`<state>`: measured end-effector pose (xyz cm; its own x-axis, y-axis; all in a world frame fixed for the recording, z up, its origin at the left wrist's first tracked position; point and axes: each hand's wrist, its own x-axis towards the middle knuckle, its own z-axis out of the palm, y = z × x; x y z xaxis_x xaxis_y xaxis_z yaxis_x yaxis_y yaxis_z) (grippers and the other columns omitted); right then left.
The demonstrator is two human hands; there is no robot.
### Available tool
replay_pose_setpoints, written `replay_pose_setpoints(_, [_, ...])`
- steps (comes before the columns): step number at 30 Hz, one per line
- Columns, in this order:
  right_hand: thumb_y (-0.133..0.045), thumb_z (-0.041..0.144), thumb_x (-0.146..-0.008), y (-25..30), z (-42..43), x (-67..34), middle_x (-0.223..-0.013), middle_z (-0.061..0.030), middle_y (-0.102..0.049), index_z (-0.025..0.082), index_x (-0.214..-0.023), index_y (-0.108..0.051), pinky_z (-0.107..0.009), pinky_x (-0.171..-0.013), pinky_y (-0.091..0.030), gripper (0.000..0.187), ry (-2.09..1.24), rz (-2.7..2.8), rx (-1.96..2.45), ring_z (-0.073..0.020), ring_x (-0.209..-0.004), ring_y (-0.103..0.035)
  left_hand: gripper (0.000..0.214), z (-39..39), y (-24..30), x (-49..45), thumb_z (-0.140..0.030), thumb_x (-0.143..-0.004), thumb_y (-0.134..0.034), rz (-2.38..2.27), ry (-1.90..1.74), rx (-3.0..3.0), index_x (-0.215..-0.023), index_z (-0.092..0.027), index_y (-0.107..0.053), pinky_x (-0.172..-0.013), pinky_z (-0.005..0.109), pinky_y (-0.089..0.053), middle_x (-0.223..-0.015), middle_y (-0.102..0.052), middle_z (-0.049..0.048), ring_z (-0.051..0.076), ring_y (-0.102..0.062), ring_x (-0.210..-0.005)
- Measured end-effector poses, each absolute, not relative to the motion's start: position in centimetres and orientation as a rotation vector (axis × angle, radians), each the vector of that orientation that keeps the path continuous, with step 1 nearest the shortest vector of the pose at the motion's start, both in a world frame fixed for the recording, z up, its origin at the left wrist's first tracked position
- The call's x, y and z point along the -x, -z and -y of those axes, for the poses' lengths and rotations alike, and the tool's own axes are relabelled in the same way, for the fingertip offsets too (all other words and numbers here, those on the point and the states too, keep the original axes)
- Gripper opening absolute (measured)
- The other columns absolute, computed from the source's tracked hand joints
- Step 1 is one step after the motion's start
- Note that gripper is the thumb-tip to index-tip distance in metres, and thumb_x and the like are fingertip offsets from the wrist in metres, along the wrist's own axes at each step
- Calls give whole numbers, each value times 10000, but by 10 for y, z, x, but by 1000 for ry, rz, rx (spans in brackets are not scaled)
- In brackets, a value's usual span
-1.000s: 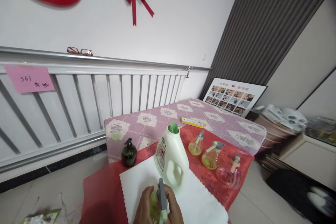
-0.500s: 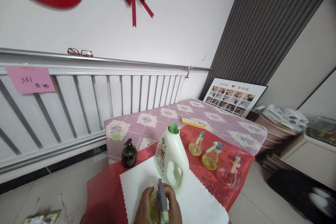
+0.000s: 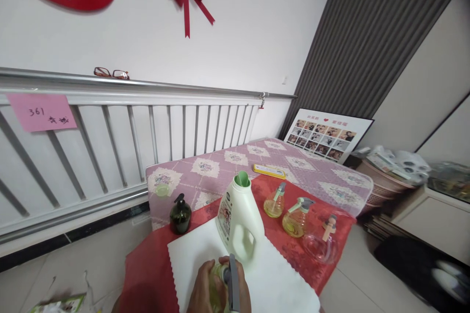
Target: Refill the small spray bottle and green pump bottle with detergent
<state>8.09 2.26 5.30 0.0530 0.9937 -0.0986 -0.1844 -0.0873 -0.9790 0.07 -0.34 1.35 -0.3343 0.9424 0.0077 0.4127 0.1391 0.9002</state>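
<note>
Spray bottle (image 3: 220, 271), clasped between your left hand (image 3: 200, 289) and right hand (image 3: 244, 287), should handle as light, smooth, rather slippery plastic, so cup its body just below the grey spray head (image 3: 234, 284) without squeezing hard.

The left hand (image 3: 200, 289) and right hand (image 3: 245, 287) are bare, with rounded fingers (image 3: 223, 259).

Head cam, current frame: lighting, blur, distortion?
Head view: soft, fairly even light, no harsh glare on white jug; head view: wide-angle stretch, radiator slats slanting near left edge; head view: black item at lower right smeared, spray bottle between hands reasonably clear.
</note>
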Motion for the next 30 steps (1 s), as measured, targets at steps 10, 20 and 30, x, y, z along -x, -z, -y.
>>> replay_pose_setpoints(10, [-833,527,-668,-70,-21,-83,-666,39,-665,258,-944,-682,-295,-574,-538,414,-1244,1007,1202,-190,-586,-639,639,3,-11,1,-387,-835,-576,-1770,-1145,-1320,-1434,-183,-489,-1098,384,-543,-1426,-662,159,301,-641,-1324])
replay_pose_setpoints(20, [-808,532,-710,-63,-8,-101,-1154,-98,-773,264,-1076,-778,-352,-904,-594,455,-1003,1166,1171,-290,-1052,-717,578,-1,1,-3,-349,-895,-404,-1729,-1242,-1393,-1416,-108,-476,-1134,408,-513,-1451,-610,204,297,-619,-1336])
replay_pose_setpoints(30, [-744,581,-773,-94,-27,-135,-951,-101,-801,230,-970,-746,-450,-928,-600,403,-721,1086,1311,-322,-967,-754,950,-4,7,7,-103,-526,-672,-1678,-1093,-1376,-1444,-155,-432,-1249,400,-399,-1557,-527,181,316,-500,-1464])
